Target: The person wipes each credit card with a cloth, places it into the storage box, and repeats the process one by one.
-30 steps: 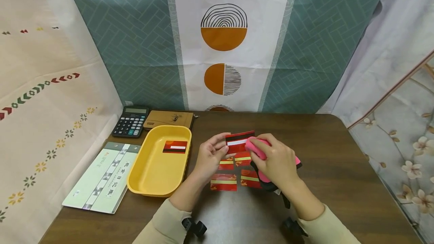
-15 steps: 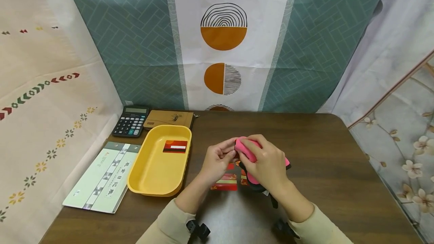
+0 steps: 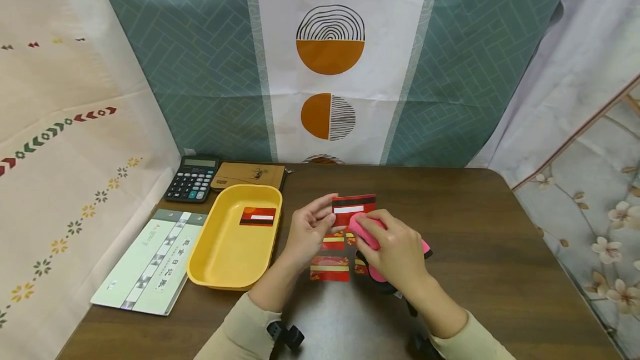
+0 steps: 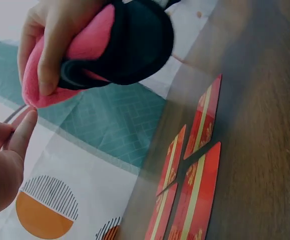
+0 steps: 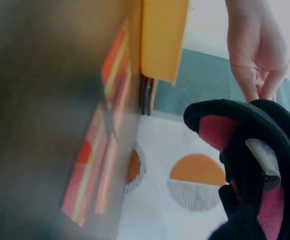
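Observation:
My left hand pinches a red card by its left end; the card has a dark stripe and a white strip. In my right hand is a bunched pink cloth with black edging, overlapping the card's lower right part in the head view. A white tag shows on the cloth in the right wrist view. Below the hands, several red cards with a pale yellow band lie on the table, partly hidden by the right hand and cloth.
Left of the hands, a yellow tray holds one red card. A calculator and a brown notebook lie behind it. The pale green ledger book is at the table's left edge.
Half a second ago the cloth covered the held card and the hands were close together. Now the cloth has moved down off most of the card, baring its stripe and white strip.

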Motion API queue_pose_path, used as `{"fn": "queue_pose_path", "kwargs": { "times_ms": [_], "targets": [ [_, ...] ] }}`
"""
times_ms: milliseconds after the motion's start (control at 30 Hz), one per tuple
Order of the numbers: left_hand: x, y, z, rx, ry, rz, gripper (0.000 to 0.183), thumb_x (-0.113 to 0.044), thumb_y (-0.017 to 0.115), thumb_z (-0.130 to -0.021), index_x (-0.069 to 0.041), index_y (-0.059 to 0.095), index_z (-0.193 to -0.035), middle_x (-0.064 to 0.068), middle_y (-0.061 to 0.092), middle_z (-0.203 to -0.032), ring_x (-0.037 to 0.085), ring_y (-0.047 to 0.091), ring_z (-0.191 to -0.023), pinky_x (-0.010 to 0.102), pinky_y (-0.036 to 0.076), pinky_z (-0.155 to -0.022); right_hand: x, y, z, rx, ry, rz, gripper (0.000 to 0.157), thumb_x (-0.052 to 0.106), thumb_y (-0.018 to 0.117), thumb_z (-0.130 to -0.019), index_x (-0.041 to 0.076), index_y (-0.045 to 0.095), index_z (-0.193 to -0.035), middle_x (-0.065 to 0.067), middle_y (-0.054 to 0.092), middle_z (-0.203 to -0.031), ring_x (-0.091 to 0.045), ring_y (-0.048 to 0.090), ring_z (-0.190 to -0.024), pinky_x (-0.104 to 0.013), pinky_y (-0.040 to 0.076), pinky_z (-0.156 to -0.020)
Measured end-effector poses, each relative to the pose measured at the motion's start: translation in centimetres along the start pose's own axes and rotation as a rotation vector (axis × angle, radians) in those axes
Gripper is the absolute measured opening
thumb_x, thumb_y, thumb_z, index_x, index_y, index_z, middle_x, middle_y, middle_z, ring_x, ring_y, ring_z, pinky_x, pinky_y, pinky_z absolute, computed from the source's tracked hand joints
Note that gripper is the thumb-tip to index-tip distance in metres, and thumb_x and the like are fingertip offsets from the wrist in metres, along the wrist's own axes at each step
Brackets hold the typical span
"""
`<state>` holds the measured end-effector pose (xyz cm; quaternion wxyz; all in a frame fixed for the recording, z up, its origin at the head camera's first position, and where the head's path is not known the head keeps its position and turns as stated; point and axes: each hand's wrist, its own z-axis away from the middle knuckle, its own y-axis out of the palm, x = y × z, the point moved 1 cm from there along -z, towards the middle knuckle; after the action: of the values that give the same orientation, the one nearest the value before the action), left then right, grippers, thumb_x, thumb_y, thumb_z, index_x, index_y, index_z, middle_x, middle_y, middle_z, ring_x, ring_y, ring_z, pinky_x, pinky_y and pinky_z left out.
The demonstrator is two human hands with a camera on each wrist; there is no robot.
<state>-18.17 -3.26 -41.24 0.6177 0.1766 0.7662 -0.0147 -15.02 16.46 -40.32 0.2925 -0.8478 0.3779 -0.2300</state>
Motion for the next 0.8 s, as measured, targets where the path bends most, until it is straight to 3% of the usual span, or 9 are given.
{"fn": "queue_pose_path", "kwargs": {
  "times_ms": [200,367,533,633,800],
  "targets": [
    [0.0,-0.4,0.3,-0.01,-0.006,0.006,0.041,0.013,0.051,-0.099,0.005,0.054,-0.139,0.033,0.063,-0.125,0.037,0.068,-0.107,0.049,0.058,-0.086,-1.1,0.0,0.1,-0.022,0.052,-0.003,0.04,0.021,0.091,-0.071,0.008,0.079,-0.107,-0.007,0.069,-0.098,-0.02,0.065,-0.065,-0.033,0.055,-0.05],
    [-0.4,-1.2,0.5,-0.043,-0.046,-0.034,0.041,0.013,0.052,-0.098,0.003,0.056,-0.138,0.032,0.066,-0.117,0.036,0.069,-0.102,0.043,0.06,-0.084,-2.7,-0.5,-0.5,-0.076,0.099,-0.004,0.037,0.02,0.09,-0.073,0.007,0.079,-0.105,-0.009,0.069,-0.097,-0.024,0.065,-0.064,-0.034,0.052,-0.048],
    [-0.9,-2.1,0.6,-0.141,-0.103,-0.07,0.042,0.013,0.057,-0.096,-0.001,0.059,-0.136,0.017,0.066,-0.091,0.023,0.067,-0.084,0.045,0.06,-0.084,-3.1,-1.0,-0.5,-0.119,0.108,-0.031,0.035,0.018,0.089,-0.073,0.009,0.079,-0.105,-0.008,0.07,-0.096,-0.023,0.066,-0.065,-0.034,0.051,-0.046],
    [-1.4,-2.8,0.7,-0.226,-0.122,-0.084,0.041,0.01,0.06,-0.096,-0.004,0.062,-0.134,0.01,0.062,-0.093,0.019,0.066,-0.085,0.045,0.06,-0.084,-3.3,-1.1,-0.2,-0.134,0.127,-0.045,0.037,0.017,0.09,-0.072,0.01,0.08,-0.107,-0.007,0.07,-0.096,-0.022,0.067,-0.068,-0.035,0.052,-0.048],
    [-2.4,-4.4,0.7,-0.338,-0.138,-0.098,0.041,0.006,0.064,-0.096,-0.008,0.065,-0.134,0.009,0.058,-0.098,0.016,0.069,-0.088,0.034,0.062,-0.081,-3.8,-1.3,0.2,-0.123,0.173,-0.056,0.041,0.019,0.092,-0.071,0.012,0.079,-0.11,-0.006,0.071,-0.097,-0.023,0.067,-0.071,-0.037,0.052,-0.051]
  ]
}}
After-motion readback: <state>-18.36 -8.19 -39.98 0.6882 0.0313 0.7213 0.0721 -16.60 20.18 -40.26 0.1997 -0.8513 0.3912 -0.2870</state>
